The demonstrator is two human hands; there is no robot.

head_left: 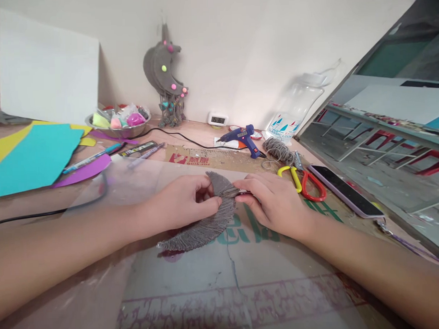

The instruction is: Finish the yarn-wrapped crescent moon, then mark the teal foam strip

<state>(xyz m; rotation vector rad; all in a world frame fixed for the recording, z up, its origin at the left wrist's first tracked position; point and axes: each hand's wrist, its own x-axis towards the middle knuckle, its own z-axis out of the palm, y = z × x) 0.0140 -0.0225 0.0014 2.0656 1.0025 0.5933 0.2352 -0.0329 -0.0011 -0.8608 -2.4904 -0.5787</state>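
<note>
A crescent moon wrapped in grey yarn [207, 227] is held over a clear sheet on the cardboard, its one tip up and the other toward the lower left. My left hand [186, 199] grips its upper part, thumb on the front face and fingers curled behind. At the crescent's right edge, my right hand [265, 196] is closed in a pinch. A thin bit of something shows between those fingertips, too small to make out. Below the crescent a thin grey line, perhaps yarn, runs down over the sheet.
Behind stand a blue glue gun [242, 137], a ball of grey yarn [279, 150], scissors [310, 184] and a phone [345, 191]. Left are coloured sheets [35, 159], pens and a metal bowl [119, 132]. A finished-looking moon hanging [162, 75] is on the wall; a clear jug [293, 106] stands right.
</note>
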